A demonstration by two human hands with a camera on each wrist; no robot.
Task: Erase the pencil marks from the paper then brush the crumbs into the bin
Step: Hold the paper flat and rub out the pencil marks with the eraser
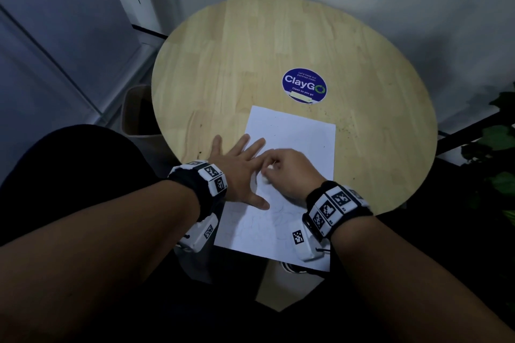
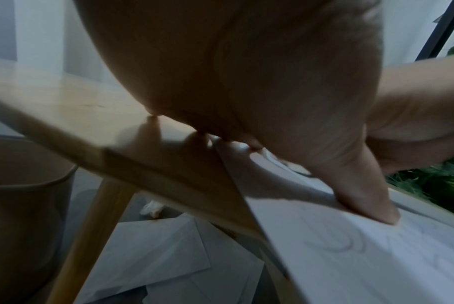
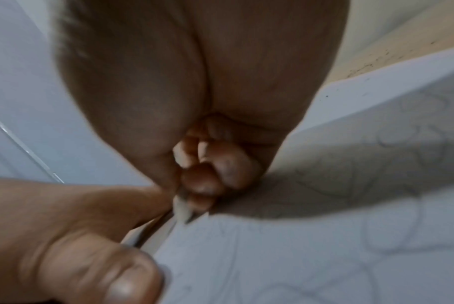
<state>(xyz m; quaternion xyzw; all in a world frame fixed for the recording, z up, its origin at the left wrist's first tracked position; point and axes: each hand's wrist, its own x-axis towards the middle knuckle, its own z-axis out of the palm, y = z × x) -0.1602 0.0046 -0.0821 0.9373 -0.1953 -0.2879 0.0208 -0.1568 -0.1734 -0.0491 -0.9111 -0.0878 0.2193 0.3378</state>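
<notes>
A white sheet of paper (image 1: 292, 142) with faint pencil scribbles (image 1: 267, 217) lies on the round wooden table (image 1: 223, 50), its near end hanging over the edge. My left hand (image 1: 239, 164) lies flat with spread fingers on the paper's left edge, thumb (image 2: 363, 197) pressing the sheet. My right hand (image 1: 287, 172) has its fingers curled round a small white eraser (image 1: 269, 167), whose tip (image 3: 182, 209) touches the paper. Dark eraser crumbs (image 1: 345, 125) dot the table to the right of the sheet. A beige bin (image 1: 136, 111) stands on the floor left of the table.
A blue round ClayGo sticker (image 1: 304, 86) sits beyond the paper. Loose white sheets (image 2: 153, 259) and a crumpled scrap (image 2: 151, 208) lie on the floor under the table. Green plant leaves (image 1: 496, 147) stand at the right. A wall runs behind.
</notes>
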